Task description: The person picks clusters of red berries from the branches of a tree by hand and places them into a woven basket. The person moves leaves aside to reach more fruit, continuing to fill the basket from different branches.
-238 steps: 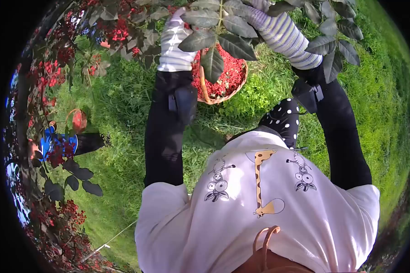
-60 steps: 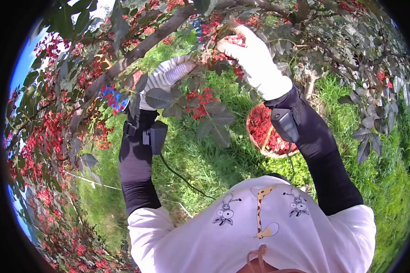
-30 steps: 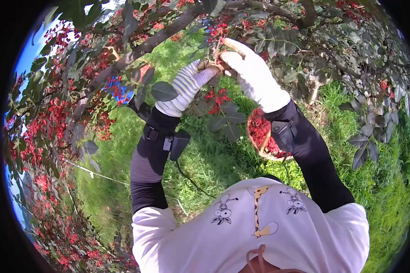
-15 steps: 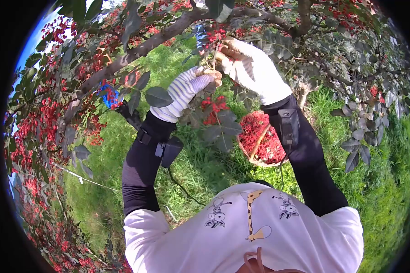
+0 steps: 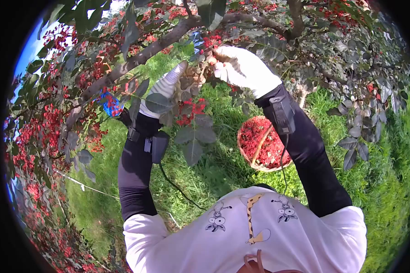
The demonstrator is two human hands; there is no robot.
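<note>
My right hand (image 5: 248, 70), in a pale glove, is at the top centre with fingertips pinched at the stem of a red berry cluster (image 5: 212, 42). Just left of it my left hand (image 5: 165, 86), in a white striped glove, is apart from that cluster. Its thumb stretches upward and its fingers are partly hidden by leaves and twigs; it seems to hold nothing. A dark leaf (image 5: 158, 103) covers part of this glove. Below and between the hands hangs another red berry cluster (image 5: 191, 110) above several broad leaves (image 5: 193, 136).
A wicker basket (image 5: 254, 167) of red berries stands on the grass (image 5: 218, 177) below my right forearm. A thick branch (image 5: 161, 42) arches over the hands. Berry-laden foliage (image 5: 45, 127) fills the left side. A blue item (image 5: 111, 104) shows behind the left wrist; thin cables hang from both wrists.
My left hand has moved left and opened away from the twig. My right hand has shifted slightly left and down, still at the upper cluster. The lower cluster and leaves have swung left.
</note>
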